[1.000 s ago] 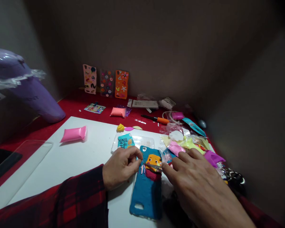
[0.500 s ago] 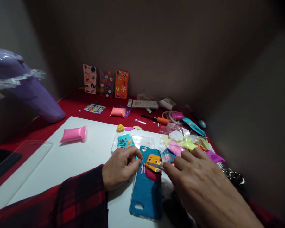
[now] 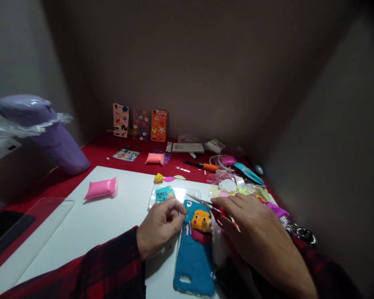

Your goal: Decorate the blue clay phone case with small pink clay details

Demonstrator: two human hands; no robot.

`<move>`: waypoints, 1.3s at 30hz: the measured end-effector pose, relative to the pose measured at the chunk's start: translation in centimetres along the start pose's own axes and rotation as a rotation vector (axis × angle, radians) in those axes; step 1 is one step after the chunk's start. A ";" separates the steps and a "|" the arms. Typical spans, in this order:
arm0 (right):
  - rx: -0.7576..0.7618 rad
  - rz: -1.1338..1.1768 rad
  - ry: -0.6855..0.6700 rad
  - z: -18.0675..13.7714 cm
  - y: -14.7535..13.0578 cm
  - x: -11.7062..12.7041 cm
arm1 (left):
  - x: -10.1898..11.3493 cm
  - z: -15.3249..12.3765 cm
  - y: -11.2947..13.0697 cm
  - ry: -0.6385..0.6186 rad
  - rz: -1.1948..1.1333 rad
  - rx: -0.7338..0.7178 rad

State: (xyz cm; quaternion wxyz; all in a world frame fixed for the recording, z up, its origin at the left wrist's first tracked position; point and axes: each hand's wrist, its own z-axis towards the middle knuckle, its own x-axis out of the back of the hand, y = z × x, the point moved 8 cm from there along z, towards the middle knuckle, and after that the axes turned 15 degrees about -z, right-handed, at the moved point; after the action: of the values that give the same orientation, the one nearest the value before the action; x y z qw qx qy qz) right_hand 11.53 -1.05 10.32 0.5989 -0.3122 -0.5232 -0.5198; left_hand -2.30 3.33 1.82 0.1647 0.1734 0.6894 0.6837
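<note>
A phone case coated in blue clay (image 3: 193, 263) lies on the white board, bearing an orange clay face (image 3: 200, 221) above a dark red clay patch and thin pink strips (image 3: 188, 228). My left hand (image 3: 161, 226) rests at its upper left edge, thumb and forefinger pinched together; whatever is between them is too small to name. In my right hand (image 3: 252, 226) is a pair of scissors (image 3: 200, 201) with red handles, mostly covered by the fingers. Their blades point left over the top of the case.
Behind my left hand lies a clear case (image 3: 193, 193) with a blue card (image 3: 163, 194). Pink clay packet (image 3: 100, 189) and yellow clay lump (image 3: 158, 178) sit on the board (image 3: 124, 211). Decorated cases (image 3: 158, 126) lean on the wall. Clay packets crowd the right; a purple object (image 3: 62, 145) stands left.
The scissors have lifted from across the orange face to above the case's top, and their red handles now show. My left hand keeps its pinch beside the case. The view has tilted up slightly.
</note>
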 end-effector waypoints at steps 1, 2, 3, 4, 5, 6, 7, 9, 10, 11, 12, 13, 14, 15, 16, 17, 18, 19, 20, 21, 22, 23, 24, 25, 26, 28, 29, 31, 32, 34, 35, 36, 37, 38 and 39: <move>-0.027 0.073 0.039 -0.2 0.2 -0.1 | -0.1 0.0 0.0 -0.005 -0.025 0.009; -0.051 0.146 0.071 -0.5 0.4 -0.2 | -0.1 -0.1 -0.1 -0.010 -0.050 0.019; -0.076 0.216 0.096 -0.8 0.5 -0.5 | -0.1 -0.1 -0.2 -0.015 -0.069 0.026; -0.097 0.275 0.111 -1.2 0.7 -0.8 | -0.2 -0.1 -0.2 -0.018 -0.087 0.032; -0.116 0.321 0.121 -1.5 0.8 -1.1 | -0.2 -0.2 -0.3 -0.022 -0.103 0.040; -0.134 0.352 0.125 -1.8 0.9 -1.5 | -0.2 -0.2 -0.4 -0.024 -0.116 0.046; -0.145 0.369 0.129 -2.1 1.1 -1.9 | -0.1 -0.2 -0.5 -0.022 -0.125 0.050; -0.161 0.370 0.135 -2.4 1.6 -2.7 | 0.0 -0.2 -0.6 -0.013 -0.135 0.054; -0.164 0.361 0.145 -2.4 1.8 -3.0 | 0.0 -0.2 -0.6 -0.007 -0.142 0.057; -0.170 0.349 0.158 -2.4 2.2 -3.3 | 0.1 -0.2 -0.6 -0.001 -0.153 0.060; -0.175 0.340 0.180 -2.4 2.6 -3.5 | 0.1 -0.1 -0.7 0.004 -0.173 0.068; -0.188 0.333 0.202 -2.4 3.0 -3.7 | 0.1 -0.1 -0.7 0.008 -0.202 0.084; -0.207 0.329 0.230 -2.4 3.5 -3.7 | 0.1 -0.1 -0.8 0.012 -0.237 0.105; -0.231 0.323 0.261 -2.4 4.1 -3.8 | 0.0 -0.1 -0.9 0.018 -0.273 0.126; -0.262 0.311 0.292 -2.5 4.7 -3.7 | 0.0 -0.1 -1.0 0.025 -0.309 0.147; -0.299 0.292 0.321 -2.7 5.4 -3.7 | 0.0 -0.1 -1.1 0.033 -0.340 0.163; -0.335 0.264 0.343 -2.8 6.0 -3.6 | 0.0 -0.1 -1.2 0.037 -0.364 0.176; -0.369 0.230 0.357 -3.0 6.7 -3.6 | 0.0 -0.2 -1.3 0.042 -0.381 0.187; -0.398 0.186 0.354 -3.2 7.3 -3.7 | 0.0 -0.2 -1.5 0.047 -0.393 0.197; -0.421 0.132 0.338 -3.3 7.9 -3.9 | 0.0 -0.3 -1.6 0.052 -0.399 0.206; -0.437 0.073 0.308 -3.3 8.4 -4.3 | 0.1 -0.3 -1.7 0.057 -0.404 0.213; -0.448 0.009 0.267 -3.4 8.9 -4.7 | 0.1 -0.4 -1.8 0.063 -0.406 0.215; -0.454 -0.046 0.230 -3.4 9.2 -5.0 | 0.2 -0.4 -1.9 0.070 -0.409 0.214; -0.454 -0.082 0.199 -3.4 9.5 -5.4 | 0.2 -0.4 -1.8 0.075 -0.411 0.206; -0.447 -0.108 0.176 -3.3 9.6 -5.6 | 0.2 -0.4 -1.7 0.075 -0.414 0.195; -0.425 -0.153 0.144 -3.2 9.3 -5.8 | 0.2 -0.5 -1.5 0.078 -0.411 0.183; -0.415 -0.182 0.130 -3.2 9.1 -5.8 | 0.2 -0.5 -1.4 0.084 -0.407 0.181; -0.400 -0.251 0.099 -3.2 8.6 -5.7 | 0.3 -0.6 -1.3 0.097 -0.402 0.177; -0.396 -0.279 0.088 -3.2 8.5 -5.7 | 0.3 -0.7 -1.2 0.104 -0.401 0.174; -0.384 -0.301 0.075 -3.2 8.2 -5.7 | 0.2 -0.8 -1.1 0.112 -0.409 0.159; -0.381 -0.302 0.077 -3.2 8.2 -5.7 | 0.1 -0.8 -1.1 0.112 -0.415 0.154; -0.374 -0.293 0.091 -3.2 8.1 -5.6 | 0.0 -0.9 -1.1 0.111 -0.422 0.152; -0.360 -0.271 0.123 -3.3 7.8 -5.4 | -0.1 -1.0 -1.1 0.109 -0.432 0.152; -0.332 -0.231 0.173 -3.3 7.4 -4.9 | -0.3 -1.1 -1.2 0.107 -0.442 0.157; -0.292 -0.169 0.238 -3.3 6.8 -4.3 | -0.4 -1.2 -1.3 0.103 -0.453 0.169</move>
State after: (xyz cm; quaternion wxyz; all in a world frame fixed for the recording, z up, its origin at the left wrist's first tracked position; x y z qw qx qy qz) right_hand 19.35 -1.04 6.48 0.5590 -0.2870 -0.3921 -0.6719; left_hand -2.48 2.03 0.57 0.2632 -0.0076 0.7729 0.5774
